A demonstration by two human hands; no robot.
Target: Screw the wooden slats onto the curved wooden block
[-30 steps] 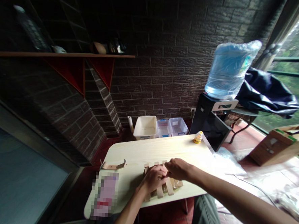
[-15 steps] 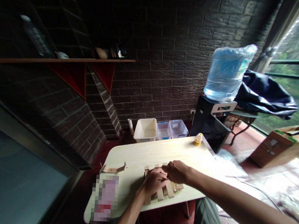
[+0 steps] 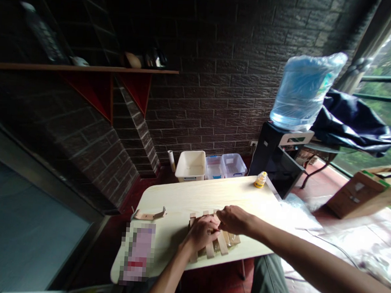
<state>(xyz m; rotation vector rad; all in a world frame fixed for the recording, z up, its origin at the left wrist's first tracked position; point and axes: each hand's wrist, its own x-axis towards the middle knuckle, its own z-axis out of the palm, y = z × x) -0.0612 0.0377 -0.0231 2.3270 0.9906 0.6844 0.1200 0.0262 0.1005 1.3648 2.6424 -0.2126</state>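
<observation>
Slats (image 3: 222, 244) by desk's (image 3: 185, 198) near edge. My left hand (image 3: 202, 233) lies half-open on them; right hand (image 3: 234, 219) curls beside it, grip hidden. Best: brace left, work right squarely.

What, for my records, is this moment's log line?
left hand: on flat tan wooden slats | right hand: curled beside left, contents hidden

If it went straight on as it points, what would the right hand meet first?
Most likely the left hand, over the wooden slats; whether the right hand already touches it is unclear.
</observation>
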